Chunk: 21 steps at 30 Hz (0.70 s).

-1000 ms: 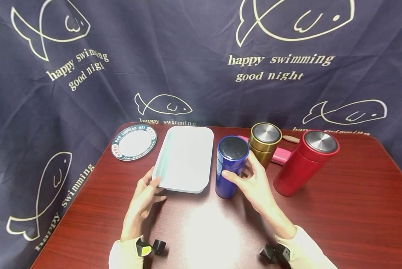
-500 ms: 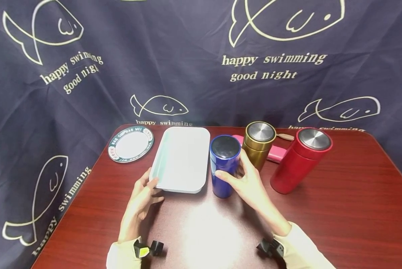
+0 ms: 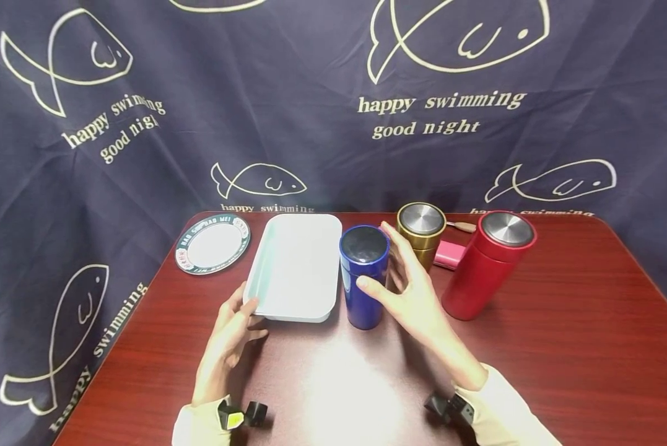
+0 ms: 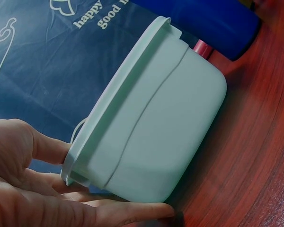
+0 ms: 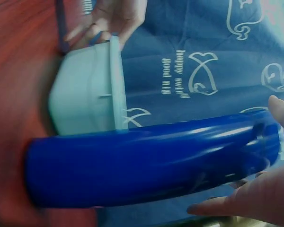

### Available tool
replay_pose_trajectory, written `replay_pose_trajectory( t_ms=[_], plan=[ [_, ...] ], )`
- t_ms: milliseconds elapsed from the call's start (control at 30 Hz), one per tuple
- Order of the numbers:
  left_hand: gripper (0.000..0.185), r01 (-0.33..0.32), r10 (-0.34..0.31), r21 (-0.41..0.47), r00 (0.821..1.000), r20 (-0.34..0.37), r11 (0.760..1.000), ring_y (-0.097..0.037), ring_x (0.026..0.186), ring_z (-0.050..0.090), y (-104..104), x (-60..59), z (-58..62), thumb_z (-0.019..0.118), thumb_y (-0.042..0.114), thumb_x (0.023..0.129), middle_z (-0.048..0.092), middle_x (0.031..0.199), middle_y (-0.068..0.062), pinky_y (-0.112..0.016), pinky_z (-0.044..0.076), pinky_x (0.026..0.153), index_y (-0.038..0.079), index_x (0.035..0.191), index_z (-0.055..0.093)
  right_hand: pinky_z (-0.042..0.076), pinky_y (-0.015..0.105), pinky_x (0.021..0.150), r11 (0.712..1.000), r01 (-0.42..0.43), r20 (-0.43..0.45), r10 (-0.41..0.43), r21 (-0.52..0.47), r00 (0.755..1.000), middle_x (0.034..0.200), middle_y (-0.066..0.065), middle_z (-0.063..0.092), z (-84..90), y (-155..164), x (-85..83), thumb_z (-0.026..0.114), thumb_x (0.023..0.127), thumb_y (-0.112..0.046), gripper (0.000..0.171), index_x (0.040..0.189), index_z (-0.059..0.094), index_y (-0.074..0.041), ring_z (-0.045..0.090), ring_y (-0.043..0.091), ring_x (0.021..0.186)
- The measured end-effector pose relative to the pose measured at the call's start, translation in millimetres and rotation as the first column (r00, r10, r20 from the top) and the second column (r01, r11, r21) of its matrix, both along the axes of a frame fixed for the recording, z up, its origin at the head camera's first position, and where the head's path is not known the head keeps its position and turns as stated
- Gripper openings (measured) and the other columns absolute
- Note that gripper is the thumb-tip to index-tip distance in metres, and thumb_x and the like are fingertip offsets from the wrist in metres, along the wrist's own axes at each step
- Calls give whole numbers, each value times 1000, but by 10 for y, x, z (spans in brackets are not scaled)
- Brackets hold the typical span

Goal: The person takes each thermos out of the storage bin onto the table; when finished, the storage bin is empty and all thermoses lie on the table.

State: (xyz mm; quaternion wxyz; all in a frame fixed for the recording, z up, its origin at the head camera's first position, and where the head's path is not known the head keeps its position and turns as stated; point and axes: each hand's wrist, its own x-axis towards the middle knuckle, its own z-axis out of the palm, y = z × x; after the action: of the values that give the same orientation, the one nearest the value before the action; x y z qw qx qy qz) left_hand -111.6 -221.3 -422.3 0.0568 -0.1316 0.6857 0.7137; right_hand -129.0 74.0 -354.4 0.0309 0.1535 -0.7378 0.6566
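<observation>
The right hand [image 3: 408, 291] is spread open around the blue canister [image 3: 364, 275]; just left of the canister, the left hand [image 3: 230, 331] grips the pale tray's [image 3: 296, 266] near corner.

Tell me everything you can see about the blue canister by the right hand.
The blue canister is a glossy, metallic-looking cylinder with a dark round lid. It stands upright on the red-brown table, between the pale tray and the gold canister. The right hand has its thumb on the canister's side, fingers spread loosely behind it.
</observation>
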Motion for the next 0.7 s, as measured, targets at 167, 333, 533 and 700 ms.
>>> replay_pose_trajectory(
  t_ms=[167, 333, 533, 700],
  plan=[
    [62, 1, -1, -20, 1000, -2, 1000, -45, 123, 45, -31, -9, 9, 37, 10, 103, 41, 138, -33, -72, 37, 92, 5, 157, 6, 27, 41, 114, 995, -57, -64, 52, -81, 997, 153, -2, 38, 205, 29, 41, 70, 86, 1, 83, 154, 29, -23, 32, 14, 143],
    [64, 0, 0, -12, 1000, -5, 1000, -40, 121, 48, -55, -24, 19, 38, 11, 103, 39, 139, -34, -73, 35, 92, 3, 156, 3, 31, 32, 112, 975, -129, -157, 101, -179, 982, 153, 6, 39, 405, 109, 91, 62, 89, 7, 78, 155, 26, -16, 34, 23, 142],
    [67, -7, 7, 0, 1000, -6, 1000, -42, 127, 40, -82, -64, 62, 39, 11, 103, 27, 146, -33, -76, 28, 94, 2, 156, -2, 35, 30, 110, 934, -172, -338, 59, -315, 939, 149, 14, 43, 675, 307, 175, 55, 94, 6, 65, 152, 31, -8, 38, 28, 139],
    [65, -39, 37, -88, 999, -20, 995, -43, 126, 41, -83, -74, 150, 39, 14, 104, 23, 151, -33, -73, 28, 97, 2, 156, 2, 36, 33, 110, 879, -146, -421, -68, -455, 905, 147, 20, 44, 781, 560, 162, 54, 93, 7, 60, 149, 34, -2, 40, 31, 137]
  ],
)
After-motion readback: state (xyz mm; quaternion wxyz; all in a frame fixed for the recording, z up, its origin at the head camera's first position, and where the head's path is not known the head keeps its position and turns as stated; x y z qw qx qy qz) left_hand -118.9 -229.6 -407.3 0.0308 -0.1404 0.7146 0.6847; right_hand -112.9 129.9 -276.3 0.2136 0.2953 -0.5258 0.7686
